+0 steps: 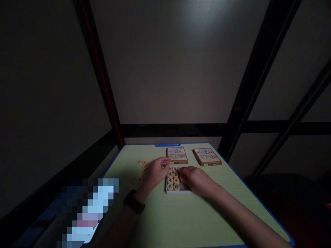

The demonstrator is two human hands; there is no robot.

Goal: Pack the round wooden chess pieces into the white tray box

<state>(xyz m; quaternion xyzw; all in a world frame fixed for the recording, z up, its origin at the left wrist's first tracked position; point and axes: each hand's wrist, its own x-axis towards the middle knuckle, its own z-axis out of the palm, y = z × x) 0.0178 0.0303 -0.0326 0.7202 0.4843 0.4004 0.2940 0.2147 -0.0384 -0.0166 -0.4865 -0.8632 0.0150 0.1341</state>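
A shallow white box lies on the green table, with several round wooden game pieces in rows inside it. My left hand rests at the box's left side, fingers curled toward its top edge as if pinching a piece; what it holds is too small to make out. My right hand lies over the right part of the box, fingers curled down on the pieces. A black watch is on my left wrist.
Loose round pieces lie on the table left of my left hand. Two flat printed boxes sit near the far edge. Dark frame posts and pale walls surround the blue-edged table. A blurred patch is at lower left.
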